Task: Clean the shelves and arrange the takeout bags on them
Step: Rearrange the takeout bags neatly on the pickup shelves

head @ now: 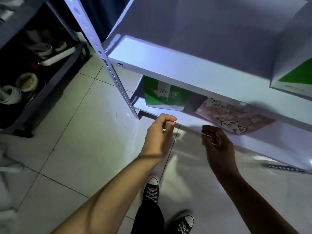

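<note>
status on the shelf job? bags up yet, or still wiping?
Done: three bags sit on the shelves, a green bag marked 14 and a pink cat bag on the lower shelf, a white-green bag on the middle shelf. In hand: nothing; left hand and right hand are loosely curled by the lower shelf edge. Left: no cloth in view, so cleaning can't be judged; most of the middle shelf is bare.

A white metal shelving unit with a perforated upright post [108,65] fills the right of the frame. Its upper white shelf board [168,65] carries a white-and-green paper bag [293,76] at far right. The lower shelf [185,119] holds a green-and-white takeout bag marked 14 [162,97] beside a reddish patterned bag with a cartoon cat [234,119]. Pale tiled floor [76,132] lies beneath.
</note>
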Motion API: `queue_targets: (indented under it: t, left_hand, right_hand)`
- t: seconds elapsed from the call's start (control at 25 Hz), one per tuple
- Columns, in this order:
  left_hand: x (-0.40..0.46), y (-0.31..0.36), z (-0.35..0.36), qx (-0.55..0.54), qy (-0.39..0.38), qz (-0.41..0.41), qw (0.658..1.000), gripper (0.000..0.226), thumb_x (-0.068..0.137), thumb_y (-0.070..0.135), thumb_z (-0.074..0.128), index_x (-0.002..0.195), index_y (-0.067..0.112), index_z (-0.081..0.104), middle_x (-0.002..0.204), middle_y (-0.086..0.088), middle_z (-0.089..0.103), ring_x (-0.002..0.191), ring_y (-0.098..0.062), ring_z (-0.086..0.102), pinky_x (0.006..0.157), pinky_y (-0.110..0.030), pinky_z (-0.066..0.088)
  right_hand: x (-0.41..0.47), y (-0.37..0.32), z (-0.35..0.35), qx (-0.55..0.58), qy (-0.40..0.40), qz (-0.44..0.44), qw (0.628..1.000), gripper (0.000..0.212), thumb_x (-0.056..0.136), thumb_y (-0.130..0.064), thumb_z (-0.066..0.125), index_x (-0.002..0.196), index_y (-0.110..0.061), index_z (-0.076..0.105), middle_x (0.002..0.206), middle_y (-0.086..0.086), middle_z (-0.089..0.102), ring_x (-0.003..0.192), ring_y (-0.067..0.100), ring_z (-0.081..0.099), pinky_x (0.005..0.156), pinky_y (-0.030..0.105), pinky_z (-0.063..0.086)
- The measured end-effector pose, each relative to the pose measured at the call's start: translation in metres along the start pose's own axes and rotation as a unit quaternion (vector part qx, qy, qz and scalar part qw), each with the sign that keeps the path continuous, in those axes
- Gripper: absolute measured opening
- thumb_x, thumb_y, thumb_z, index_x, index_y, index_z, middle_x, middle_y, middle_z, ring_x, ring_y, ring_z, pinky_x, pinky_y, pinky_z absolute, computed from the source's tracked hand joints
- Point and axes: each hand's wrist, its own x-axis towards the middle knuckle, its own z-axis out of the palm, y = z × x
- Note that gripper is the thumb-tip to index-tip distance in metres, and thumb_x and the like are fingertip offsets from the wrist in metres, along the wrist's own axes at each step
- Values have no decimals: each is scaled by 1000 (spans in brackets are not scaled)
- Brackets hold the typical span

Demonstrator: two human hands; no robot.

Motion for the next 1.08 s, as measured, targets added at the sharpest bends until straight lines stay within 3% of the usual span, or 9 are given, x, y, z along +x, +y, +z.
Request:
queue_targets:
  t: [0.2,0.32,0.44,0.6,0.68,0.8,0.96,1.0,1.08]
  left_hand:
    - [60,-62,-23,10,56,-39,998,20,95,20,49,107,24,64,101,5,68,86,-9,59,79,-26,47]
    - [97,-88,-26,35,75,-64,995,31,98,11,49,126,19,58,116,0,65,94,-16,59,92,-35,50]
    - [138,-103,-32,41,109,-70,991,46,96,11,49,142,15,45,135,-7,56,108,-21,57,101,-32,45]
    - [177,-112,-43,15,122,-76,989,57,94,11,49,148,21,37,135,2,57,104,-19,57,77,-21,50]
    - [185,-112,-45,-10,76,-65,995,56,91,6,49,144,24,43,130,5,61,98,-17,58,70,-21,48]
    - [182,-106,-42,-14,52,-48,997,47,91,3,52,134,21,53,120,5,66,92,-7,61,79,-23,44]
    - [150,-101,-34,-12,58,-23,998,28,95,7,52,117,24,60,95,7,68,65,10,62,57,-11,47]
    - [138,-101,-32,-13,67,-26,997,23,96,9,53,112,25,61,94,2,70,66,5,64,59,-16,51]
    - [113,-103,-24,-24,91,-50,994,13,97,14,55,101,24,63,97,-15,71,81,-21,70,76,-36,60]
  right_hand:
    - [48,26,56,26,24,22,999,34,92,3,61,122,-12,65,117,6,70,106,14,67,83,9,50]
    - [83,38,89,38,42,29,998,44,93,2,60,135,-10,55,131,9,62,119,21,61,104,31,49]
    - [118,45,110,43,49,40,997,66,92,-3,64,150,-20,39,150,5,48,135,18,48,114,34,39]
    - [158,50,120,27,39,13,999,81,89,-3,67,158,-17,27,160,3,38,144,17,37,122,34,28]
    - [168,52,121,10,22,-1,1000,75,88,-1,66,153,-15,34,147,-2,50,130,10,46,115,23,33]
    - [162,53,120,27,36,-7,999,57,88,-1,65,141,-17,49,116,-13,59,112,10,53,96,13,42]
    - [136,60,113,38,40,-14,998,29,91,-5,60,120,-9,60,113,8,69,108,26,63,102,39,48]
    - [127,63,110,23,43,-20,999,25,92,-8,61,117,-7,63,112,8,71,106,22,65,99,32,49]
    - [103,67,101,-50,78,-32,995,7,92,-14,65,84,-12,65,77,-3,65,76,3,60,72,13,43]
